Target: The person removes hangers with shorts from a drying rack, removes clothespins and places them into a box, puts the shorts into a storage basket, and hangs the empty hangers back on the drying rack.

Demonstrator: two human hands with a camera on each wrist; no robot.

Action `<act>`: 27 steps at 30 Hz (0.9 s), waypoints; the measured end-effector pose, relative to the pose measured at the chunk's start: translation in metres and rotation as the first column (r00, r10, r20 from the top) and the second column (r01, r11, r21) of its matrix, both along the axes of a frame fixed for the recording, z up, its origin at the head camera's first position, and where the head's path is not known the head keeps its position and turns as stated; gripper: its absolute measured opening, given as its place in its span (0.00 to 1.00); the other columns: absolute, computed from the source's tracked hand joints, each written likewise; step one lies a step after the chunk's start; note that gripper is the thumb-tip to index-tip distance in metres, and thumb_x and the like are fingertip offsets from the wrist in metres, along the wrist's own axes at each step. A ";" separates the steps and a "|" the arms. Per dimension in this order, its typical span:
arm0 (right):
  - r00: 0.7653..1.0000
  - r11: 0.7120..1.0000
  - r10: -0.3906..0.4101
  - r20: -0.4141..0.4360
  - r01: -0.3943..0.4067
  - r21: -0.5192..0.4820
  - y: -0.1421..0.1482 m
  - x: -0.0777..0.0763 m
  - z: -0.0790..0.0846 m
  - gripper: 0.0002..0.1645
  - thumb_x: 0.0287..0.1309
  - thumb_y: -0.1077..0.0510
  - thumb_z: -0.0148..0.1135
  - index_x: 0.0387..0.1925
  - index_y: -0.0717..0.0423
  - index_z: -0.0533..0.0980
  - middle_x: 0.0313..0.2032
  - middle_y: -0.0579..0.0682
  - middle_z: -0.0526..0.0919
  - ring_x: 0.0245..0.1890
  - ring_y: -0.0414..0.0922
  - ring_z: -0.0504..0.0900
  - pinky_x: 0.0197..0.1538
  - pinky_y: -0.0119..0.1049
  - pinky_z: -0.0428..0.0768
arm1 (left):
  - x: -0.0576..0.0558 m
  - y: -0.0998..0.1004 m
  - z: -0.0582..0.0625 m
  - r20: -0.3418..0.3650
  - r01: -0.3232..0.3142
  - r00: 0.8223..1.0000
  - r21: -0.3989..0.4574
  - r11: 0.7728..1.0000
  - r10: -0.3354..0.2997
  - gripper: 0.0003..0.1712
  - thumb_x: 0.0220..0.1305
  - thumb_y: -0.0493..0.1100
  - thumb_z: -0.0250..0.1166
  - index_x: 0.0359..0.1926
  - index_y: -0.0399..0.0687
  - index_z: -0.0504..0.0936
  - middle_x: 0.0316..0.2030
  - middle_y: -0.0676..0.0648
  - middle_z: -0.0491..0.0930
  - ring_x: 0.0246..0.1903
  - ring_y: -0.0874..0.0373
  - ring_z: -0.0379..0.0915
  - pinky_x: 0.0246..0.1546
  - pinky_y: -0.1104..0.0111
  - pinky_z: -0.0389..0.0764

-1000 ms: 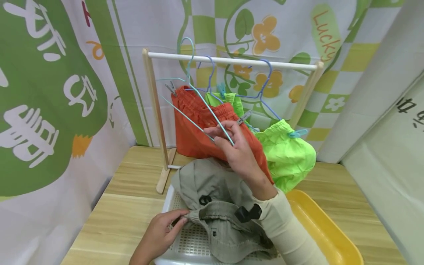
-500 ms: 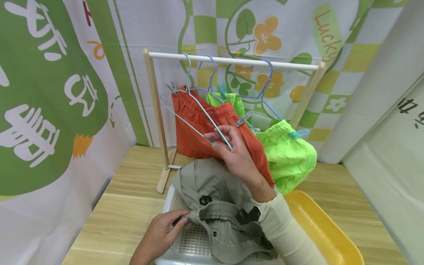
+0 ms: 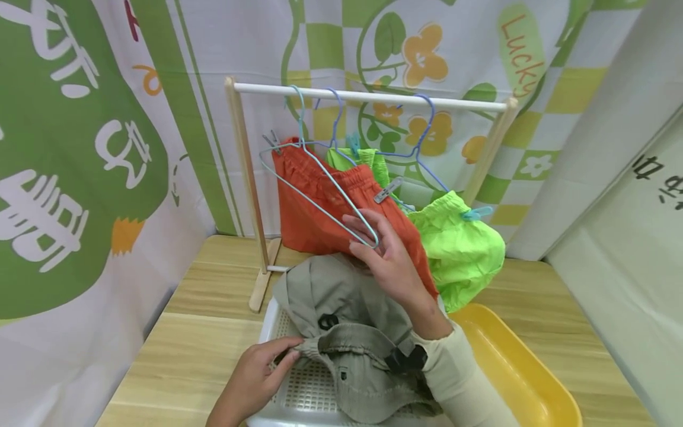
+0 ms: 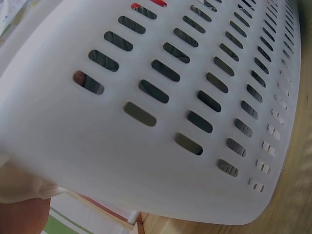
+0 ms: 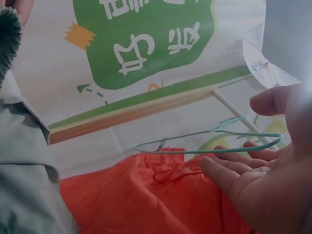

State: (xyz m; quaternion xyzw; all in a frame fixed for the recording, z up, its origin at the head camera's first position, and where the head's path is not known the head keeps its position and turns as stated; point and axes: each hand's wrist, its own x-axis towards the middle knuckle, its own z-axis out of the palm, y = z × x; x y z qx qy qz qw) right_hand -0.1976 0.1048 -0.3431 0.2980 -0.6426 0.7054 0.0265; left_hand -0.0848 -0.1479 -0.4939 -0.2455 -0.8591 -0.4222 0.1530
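We see a plain, cream-coloured, long fabric sleeve (image 3: 466,382) on the right arm, lightly wrinkled, ending in a loose cuff (image 3: 434,345) at the wrist. Small, black, angular block (image 3: 407,359) next to it (how it's mounted, we can't tell). Right hand (image 3: 392,261) bare, left hand (image 3: 261,370) bare, both five-fingered builds, ungloved.

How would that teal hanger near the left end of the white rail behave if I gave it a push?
The teal hanger would probably swing or slide, since only its hook sits over the white rail. It looks light, being thin and bare of clothes. Its straight sides suggest it's fairly stiff, not floppy.
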 end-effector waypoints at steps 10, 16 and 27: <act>0.997 0.994 -0.068 0.040 0.071 -0.077 0.024 0.014 -0.016 0.31 0.69 0.74 0.53 0.71 0.71 0.59 0.69 0.70 0.65 0.69 0.66 0.66 0.64 0.43 0.75 | -0.001 0.001 0.000 -0.003 0.008 1.000 -0.007 1.000 -0.008 0.11 0.73 0.39 0.66 0.53 0.49 0.87 0.47 0.56 0.86 0.44 0.64 0.83 0.42 0.64 0.85; 0.997 0.996 -0.065 0.037 0.062 0.061 0.040 0.026 -0.031 0.31 0.70 0.72 0.55 0.71 0.71 0.60 0.69 0.70 0.66 0.69 0.66 0.66 0.63 0.37 0.76 | 0.000 0.002 0.002 0.002 0.008 1.000 -0.034 0.999 -0.008 0.11 0.72 0.40 0.67 0.52 0.48 0.87 0.47 0.56 0.87 0.44 0.63 0.83 0.42 0.63 0.86; 0.999 0.925 0.005 -0.045 0.012 0.380 0.061 0.033 -0.048 0.24 0.72 0.67 0.60 0.66 0.65 0.73 0.66 0.53 0.76 0.65 0.48 0.75 0.61 0.40 0.78 | 0.000 -0.005 0.012 0.094 0.078 0.993 -0.110 0.991 -0.068 0.15 0.76 0.47 0.64 0.57 0.49 0.86 0.51 0.54 0.86 0.48 0.61 0.82 0.46 0.60 0.85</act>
